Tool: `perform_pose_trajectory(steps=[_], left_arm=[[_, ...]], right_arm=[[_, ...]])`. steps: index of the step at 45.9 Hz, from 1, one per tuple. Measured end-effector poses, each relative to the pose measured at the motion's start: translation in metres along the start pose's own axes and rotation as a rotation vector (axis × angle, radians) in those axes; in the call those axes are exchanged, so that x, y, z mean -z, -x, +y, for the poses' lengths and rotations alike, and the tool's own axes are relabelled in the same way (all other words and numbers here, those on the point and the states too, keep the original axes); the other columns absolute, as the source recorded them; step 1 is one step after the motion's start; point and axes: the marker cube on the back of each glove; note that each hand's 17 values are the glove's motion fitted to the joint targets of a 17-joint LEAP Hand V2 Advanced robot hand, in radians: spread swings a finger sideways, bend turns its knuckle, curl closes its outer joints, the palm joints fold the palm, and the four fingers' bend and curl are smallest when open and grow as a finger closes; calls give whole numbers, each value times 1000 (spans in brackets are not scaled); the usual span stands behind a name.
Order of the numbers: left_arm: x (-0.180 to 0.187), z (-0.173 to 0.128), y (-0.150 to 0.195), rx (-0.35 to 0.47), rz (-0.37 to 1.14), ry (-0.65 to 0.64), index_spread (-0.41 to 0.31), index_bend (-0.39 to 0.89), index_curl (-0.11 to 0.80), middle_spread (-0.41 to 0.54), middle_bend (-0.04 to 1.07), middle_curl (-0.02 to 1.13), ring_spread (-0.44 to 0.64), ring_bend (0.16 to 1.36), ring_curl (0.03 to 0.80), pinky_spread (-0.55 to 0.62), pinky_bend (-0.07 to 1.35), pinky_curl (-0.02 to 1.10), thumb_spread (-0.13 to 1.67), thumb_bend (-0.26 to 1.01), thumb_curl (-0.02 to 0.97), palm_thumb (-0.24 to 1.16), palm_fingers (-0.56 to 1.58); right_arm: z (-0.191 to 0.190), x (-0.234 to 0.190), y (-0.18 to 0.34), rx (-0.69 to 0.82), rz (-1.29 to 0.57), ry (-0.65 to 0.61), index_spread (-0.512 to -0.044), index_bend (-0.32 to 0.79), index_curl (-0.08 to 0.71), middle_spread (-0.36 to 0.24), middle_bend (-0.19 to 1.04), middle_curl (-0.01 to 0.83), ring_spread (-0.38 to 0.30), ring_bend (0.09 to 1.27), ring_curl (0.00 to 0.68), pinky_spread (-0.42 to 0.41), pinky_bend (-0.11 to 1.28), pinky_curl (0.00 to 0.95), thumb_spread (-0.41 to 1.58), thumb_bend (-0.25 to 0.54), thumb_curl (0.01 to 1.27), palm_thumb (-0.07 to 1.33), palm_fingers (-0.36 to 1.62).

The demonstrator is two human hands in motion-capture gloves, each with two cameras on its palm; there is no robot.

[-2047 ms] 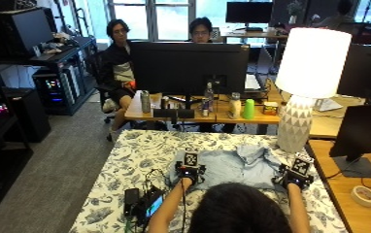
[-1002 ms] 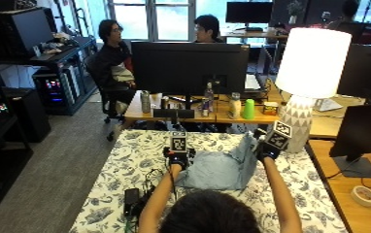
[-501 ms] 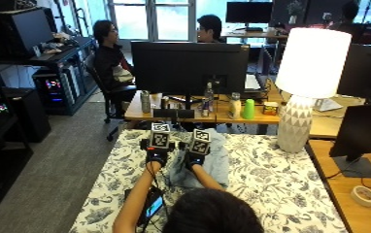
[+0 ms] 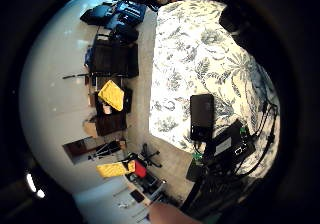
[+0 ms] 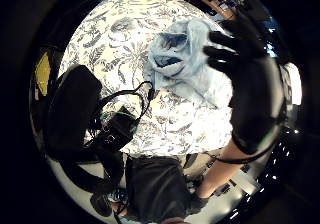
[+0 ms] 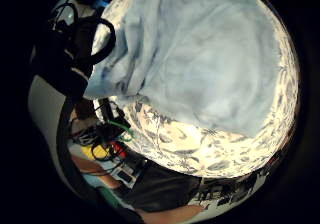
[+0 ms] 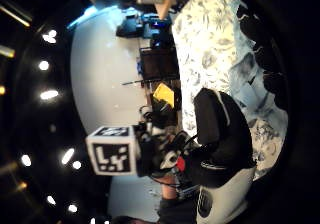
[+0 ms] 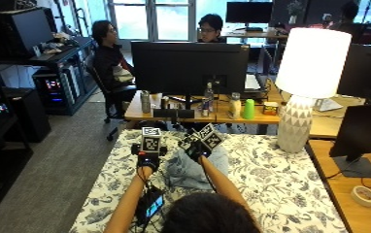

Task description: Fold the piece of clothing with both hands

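Both hands up over the counter (image 8: 263,174) now; the light blue garment (image 8: 189,170) lies bunched and partly folded on the flowered cloth in front of the person; the right hand (image 8: 195,148) hangs over its far edge, fingers spread, gripping nothing; the left hand (image 8: 148,159) sits just beside the cloth's left side, fingers hidden, so I cannot tell its state; looks like a reset before the next fold
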Motion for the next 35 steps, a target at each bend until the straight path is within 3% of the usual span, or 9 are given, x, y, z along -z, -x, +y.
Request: perform_pose_trajectory(steps=[8, 12, 18, 35], left_arm=[[-14, -33, -21, -83, 22, 3, -35, 143, 307, 80, 165, 310, 104, 628, 323, 122, 468, 362, 1384, -6, 183, 308, 285], [-9, -30, -30, -105, 29, -9, -35, 146, 309, 78, 164, 310, 104, 626, 324, 122, 466, 363, 1391, -5, 181, 311, 287], [4, -24, -46, -150, 28, -31, -35, 143, 309, 76, 165, 311, 96, 625, 324, 122, 462, 363, 1395, -6, 177, 312, 290], [4, -26, -92, -222, 14, 8, -41, 148, 314, 75, 160, 308, 84, 627, 330, 123, 457, 368, 1389, -8, 167, 289, 298]], right_arm=[[29, 91, 1, 94, 234, -172, -223, 72, 64, -54, 340, 448, -112, 727, 398, -92, 741, 371, 1212, -3, 410, 762, 843], [14, 124, -23, 146, 256, -168, -223, 83, 82, -47, 332, 446, -103, 704, 393, -57, 692, 355, 1239, -3, 402, 783, 823], [37, 176, -48, 160, 319, -240, -223, 75, 100, -42, 319, 442, -96, 683, 389, -27, 659, 346, 1262, -9, 389, 788, 822], [39, 208, -116, 54, 336, -278, -232, 76, 134, -38, 296, 439, -87, 648, 387, 3, 580, 336, 1283, -11, 370, 802, 841]])
